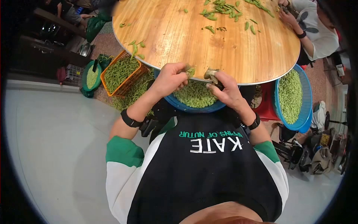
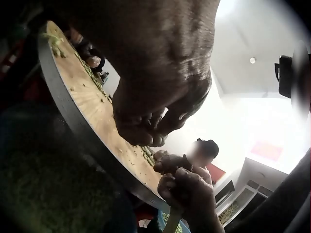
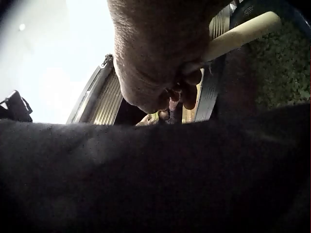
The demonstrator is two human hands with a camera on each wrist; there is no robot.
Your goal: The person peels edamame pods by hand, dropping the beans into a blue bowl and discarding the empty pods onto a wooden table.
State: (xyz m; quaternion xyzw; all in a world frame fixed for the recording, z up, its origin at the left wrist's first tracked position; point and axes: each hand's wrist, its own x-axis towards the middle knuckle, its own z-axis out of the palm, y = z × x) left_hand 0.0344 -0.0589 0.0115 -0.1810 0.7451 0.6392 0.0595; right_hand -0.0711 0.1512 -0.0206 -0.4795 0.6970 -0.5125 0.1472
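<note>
In the head view, the left hand [image 1: 170,80] pinches a green pod [image 1: 191,71] at the near table edge. Opposite it, the right hand [image 1: 228,91] has its fingers bent around a greyish-green piece [image 1: 211,74] whose nature is unclear. A pale rod-like object [image 3: 245,35] juts from the right hand [image 3: 160,58] in the right wrist view. The left wrist view shows the left hand [image 2: 163,87] with curled fingers, apart from the right hand [image 2: 192,196]. Below both hands, a blue basin [image 1: 179,106] holds shelled green beans [image 1: 197,94].
Loose pods [image 1: 223,8] lie on the round wooden table [image 1: 164,33]. An orange crate [image 1: 140,71] of pods and a green basin [image 1: 97,80] stand left. A blue basket [image 1: 307,93] of beans and a red stool [image 1: 265,100] are right. Another person [image 1: 319,33] works across the table.
</note>
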